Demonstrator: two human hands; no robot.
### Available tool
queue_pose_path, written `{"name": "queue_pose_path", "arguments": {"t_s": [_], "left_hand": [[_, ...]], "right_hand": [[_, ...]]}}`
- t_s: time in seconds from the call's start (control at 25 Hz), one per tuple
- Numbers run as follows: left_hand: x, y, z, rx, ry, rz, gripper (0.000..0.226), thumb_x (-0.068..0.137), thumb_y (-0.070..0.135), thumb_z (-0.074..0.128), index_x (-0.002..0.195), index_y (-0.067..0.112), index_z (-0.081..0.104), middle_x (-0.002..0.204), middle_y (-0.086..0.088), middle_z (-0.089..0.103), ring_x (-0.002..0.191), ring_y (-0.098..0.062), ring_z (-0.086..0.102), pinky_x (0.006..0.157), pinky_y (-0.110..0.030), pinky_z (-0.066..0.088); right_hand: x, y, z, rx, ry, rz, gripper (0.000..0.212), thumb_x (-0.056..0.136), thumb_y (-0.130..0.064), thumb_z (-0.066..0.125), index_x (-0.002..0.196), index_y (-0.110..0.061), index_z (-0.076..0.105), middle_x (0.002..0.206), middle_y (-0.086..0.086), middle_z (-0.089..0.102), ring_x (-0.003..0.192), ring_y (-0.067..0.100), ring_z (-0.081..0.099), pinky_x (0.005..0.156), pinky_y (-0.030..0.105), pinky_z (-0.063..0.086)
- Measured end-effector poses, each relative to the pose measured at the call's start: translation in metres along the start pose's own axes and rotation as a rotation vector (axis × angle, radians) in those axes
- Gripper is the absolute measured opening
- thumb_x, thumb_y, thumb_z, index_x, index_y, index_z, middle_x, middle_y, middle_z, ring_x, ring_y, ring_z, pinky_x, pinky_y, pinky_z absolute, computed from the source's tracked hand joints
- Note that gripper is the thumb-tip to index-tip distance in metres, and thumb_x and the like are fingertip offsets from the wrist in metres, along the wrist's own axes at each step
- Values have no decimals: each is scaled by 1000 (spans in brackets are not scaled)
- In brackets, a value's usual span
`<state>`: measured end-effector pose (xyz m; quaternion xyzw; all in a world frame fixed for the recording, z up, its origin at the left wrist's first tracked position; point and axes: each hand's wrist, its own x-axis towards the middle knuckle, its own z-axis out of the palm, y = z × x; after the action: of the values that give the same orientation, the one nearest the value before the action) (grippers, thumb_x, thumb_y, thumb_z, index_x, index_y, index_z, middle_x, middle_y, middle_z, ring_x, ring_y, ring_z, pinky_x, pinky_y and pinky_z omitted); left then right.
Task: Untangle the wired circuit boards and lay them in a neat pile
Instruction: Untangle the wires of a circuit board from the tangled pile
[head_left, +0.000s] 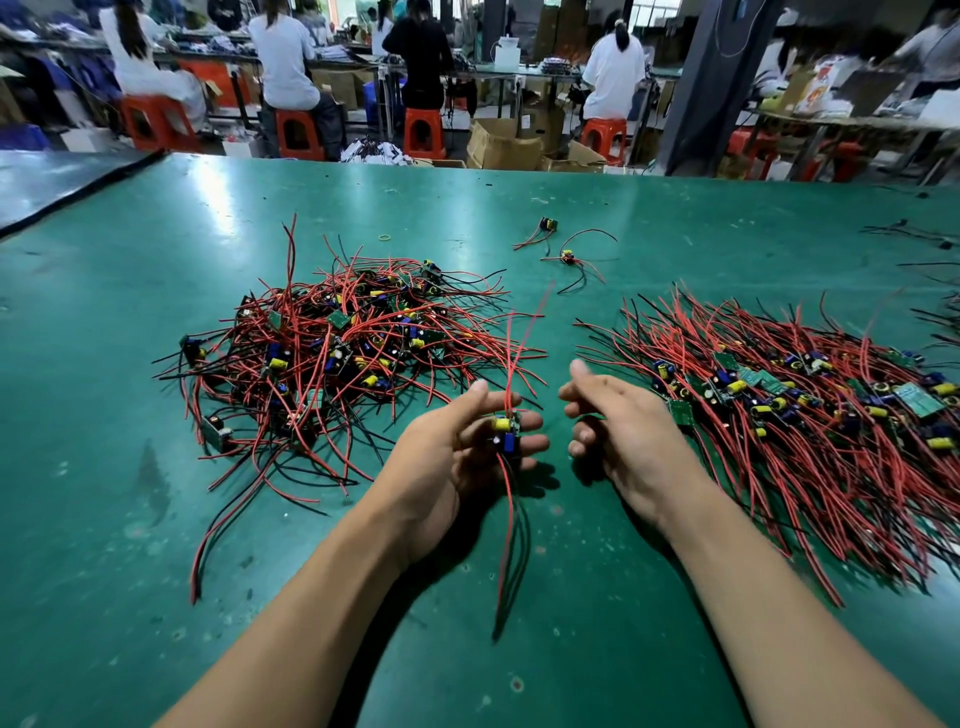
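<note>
So, a small green circuit board with a yellow and a blue capacitor (506, 428) is held in the left grip (457, 457). Fingers are curled round it from below with the thumb sticking up, above the middle of the green matted worktop (156, 519). Its thin red wires (519, 353) are pointed up and away, while more red and black leads are left dangling down past the wrist. The right grip (618, 431) is kept just beside it, not touching, fingers loosely curled and thumb raised. Nothing seems to be held in it, though the fingertips are a bit hidden from this angle. To the left, a messy tangled heap of red-and-black-wired boards (343, 343) is spread on the worktop. To the right, the tidier pile of boards with wires combed the same way (805, 405) is laid out, its near edge right next to the right grip. Further back, two stray wired boards (548, 224) (567, 255) can be seen near each other, with a small yellow rubber band (385, 237) off to their left. Orange plastic stools (424, 132) and brown cardboard boxes (501, 143) are lined up past the far edge.
</note>
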<state>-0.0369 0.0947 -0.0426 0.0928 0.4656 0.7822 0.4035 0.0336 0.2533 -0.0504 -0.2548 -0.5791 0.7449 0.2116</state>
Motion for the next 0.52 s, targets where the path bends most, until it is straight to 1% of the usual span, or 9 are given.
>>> {"name": "queue_pose_path", "arguments": {"t_s": [0.12,0.16,0.2,0.24,0.32,0.36,0.4,0.48,0.52], "left_hand": [[0,1,-3,-76,-35,50,36,87,12,57,122,4,58,114,-14,72,97,-23,72,84,-34,57],[1,2,-4,-69,-38,78,37,85,11,58,122,5,59,116,-11,71,97,-20,72,81,-31,57],[1,3,-5,-55,-41,101,36,85,13,59,121,9,61,118,-6,71,93,-15,72,75,-26,58],[2,4,-5,-46,-36,118,34,86,16,59,120,12,63,119,0,71,86,-10,70,67,-22,56],[2,6,-7,-30,4,136,30,87,22,62,116,18,69,117,6,71,75,-5,62,58,-17,51],[3,7,-7,-16,30,141,31,85,26,64,114,21,72,115,6,70,74,-5,58,59,-18,49],[3,6,-9,-7,46,138,32,83,31,66,113,23,73,114,4,68,78,-8,55,65,-21,47],[3,6,-9,-18,51,122,38,78,36,70,114,25,73,115,-2,64,88,-15,50,77,-30,42],[2,5,-10,-24,55,126,40,76,35,72,114,25,73,113,2,65,88,-14,49,75,-29,39]], "right_hand": [[-6,7,5,-415,-31,-243,11,93,-18,69,82,-17,66,68,-1,59,44,15,48,47,27,41],[-8,8,7,-530,-44,-308,8,90,-16,71,84,-18,66,70,-2,62,47,14,49,49,26,43],[-11,8,8,-576,-81,-336,8,87,-16,75,84,-18,67,71,-3,64,51,13,49,51,24,44],[-15,8,10,-551,-143,-315,12,82,-20,80,84,-18,68,70,-2,65,53,12,49,52,22,44],[-23,9,16,-362,-275,-175,29,71,-32,88,81,-14,68,65,7,61,53,13,50,49,21,47],[-25,9,20,-296,-317,-109,37,67,-38,90,81,-12,68,64,10,60,53,14,51,49,23,49],[-27,9,23,-270,-334,-79,42,66,-45,89,81,-12,69,64,9,59,52,13,50,48,24,48],[-27,9,29,-251,-315,-112,50,68,-60,82,80,-14,71,66,5,58,52,10,47,45,20,40],[-25,9,32,-220,-288,-124,53,69,-66,78,79,-14,72,68,4,58,51,10,47,43,20,36]]}}
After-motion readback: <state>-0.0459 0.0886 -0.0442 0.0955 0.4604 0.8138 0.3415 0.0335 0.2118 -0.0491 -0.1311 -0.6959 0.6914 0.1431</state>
